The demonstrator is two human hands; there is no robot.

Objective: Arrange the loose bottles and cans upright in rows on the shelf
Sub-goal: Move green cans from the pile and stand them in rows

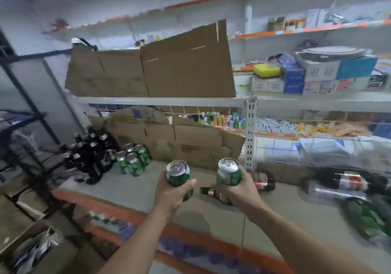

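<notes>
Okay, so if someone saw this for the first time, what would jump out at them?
The hands in the centre stand out: the left hand grips the left-hand can and the right hand grips the right-hand can, both green and upright above the shelf. At the shelf's left stand dark bottles beside a cluster of green cans; at its right, fallen bottles lie on their sides.

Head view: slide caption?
Left hand grips one green can, right hand a second can, over the shelf; upright cans and bottles stand left, loose bottles lie right.
</notes>
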